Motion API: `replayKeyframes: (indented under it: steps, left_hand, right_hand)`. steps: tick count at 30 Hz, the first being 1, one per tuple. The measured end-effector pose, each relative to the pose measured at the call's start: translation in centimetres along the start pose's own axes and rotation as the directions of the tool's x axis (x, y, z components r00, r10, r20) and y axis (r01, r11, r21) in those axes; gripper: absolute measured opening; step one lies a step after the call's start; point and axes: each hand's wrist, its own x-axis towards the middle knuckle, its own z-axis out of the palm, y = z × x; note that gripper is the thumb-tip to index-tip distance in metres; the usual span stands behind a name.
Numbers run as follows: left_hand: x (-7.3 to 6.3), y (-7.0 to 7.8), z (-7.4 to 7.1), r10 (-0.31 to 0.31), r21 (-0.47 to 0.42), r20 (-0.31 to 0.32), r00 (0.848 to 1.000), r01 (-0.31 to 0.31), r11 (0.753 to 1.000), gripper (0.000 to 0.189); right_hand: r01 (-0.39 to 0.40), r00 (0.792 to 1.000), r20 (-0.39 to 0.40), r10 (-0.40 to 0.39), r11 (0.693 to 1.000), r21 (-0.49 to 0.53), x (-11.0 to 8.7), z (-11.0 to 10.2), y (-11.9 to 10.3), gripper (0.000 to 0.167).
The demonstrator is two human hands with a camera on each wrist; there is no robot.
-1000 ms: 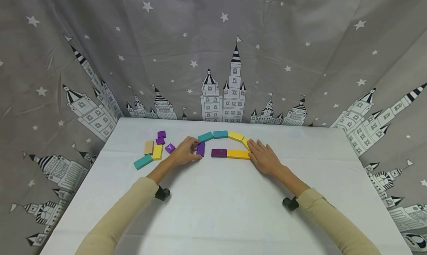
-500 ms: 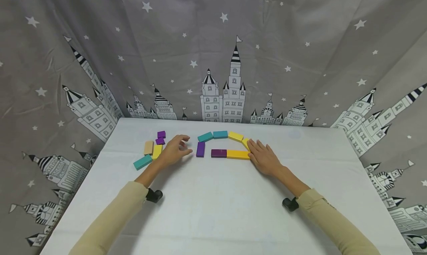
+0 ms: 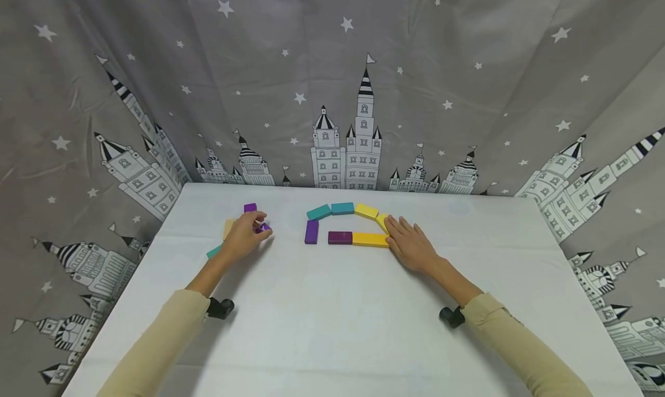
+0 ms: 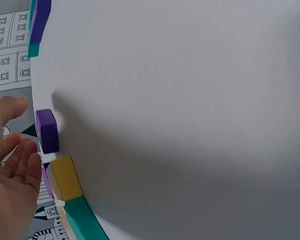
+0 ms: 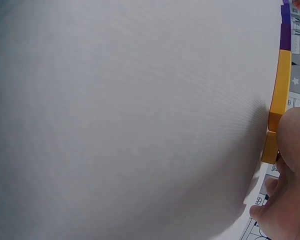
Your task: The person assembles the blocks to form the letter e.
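Two hands over a white-covered table (image 3: 332,322). One purple lettered block (image 3: 264,228) sits at the left hand (image 3: 241,238); white marking visible on its top, but partly hidden, so can't read the character. Left thumb and fingers are apart around that block; wrist view shows a gap at the thumb, nothing clamped. Just beyond: small purple block (image 3: 250,207). Tan block (image 3: 227,228) and teal block (image 3: 213,251) poke out past the hand; yellow block (image 4: 66,178) there shows in left wrist view.

Right hand (image 3: 413,247) lies palm down, fingers extended, at the right end of the long yellow block (image 3: 370,240), overlapping the lower yellow piece (image 3: 381,221) of the arc. Arc continues leftward: yellow block, two teal blocks, then upright violet block (image 3: 311,232). Dark purple block (image 3: 340,238) touches the long yellow one end to end.
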Motion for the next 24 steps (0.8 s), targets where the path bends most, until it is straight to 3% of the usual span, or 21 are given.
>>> replayKeyframes:
  steps: [5,13,18,24]
  left_hand:
    - [0.4,-0.5,-0.2,-0.043,0.078,0.059,0.997,0.039,0.996,0.047]
    - [1.4,-0.6,-0.4,-0.037,0.186,0.111,0.993,0.016,0.982,0.039]
    - [1.6,-0.5,-0.3,-0.045,0.210,0.129,0.991,0.017,0.977,0.039]
    - [1.4,0.4,-0.1,0.011,0.158,0.104,0.995,-0.027,0.987,0.040]
  right_hand:
    - [-0.001,1.000,-0.008,0.001,1.000,-0.013,0.1,0.2,0.1,0.056]
    - [0.000,1.000,-0.016,0.000,1.000,-0.004,0.0,0.0,-0.1,0.056]
    - [0.010,1.000,-0.028,-0.010,1.000,-0.010,0.0,0.2,0.0,0.055]
    - [0.004,1.000,-0.021,-0.004,1.000,-0.009,0.0,0.2,0.0,0.055]
